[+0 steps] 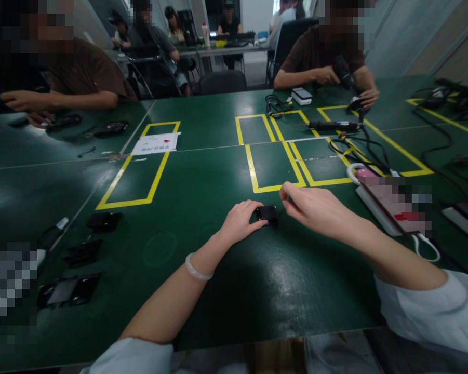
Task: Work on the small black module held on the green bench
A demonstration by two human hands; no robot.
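A small black box-shaped part lies on the green table in front of me. My left hand is closed on its left end, thumb on the near side and fingers on the far side. Just right of the part, my right hand is curled in a pinch, its fingertips apart from the box. A thin dark line shows between the box and that pinch; what the fingers hold, if anything, is too small to make out.
Yellow tape rectangles mark the green table. Black parts lie at the left. A paper label, an electric screwdriver, cables and a pink-cased phone are about. Across sits a person holding a dark power tool.
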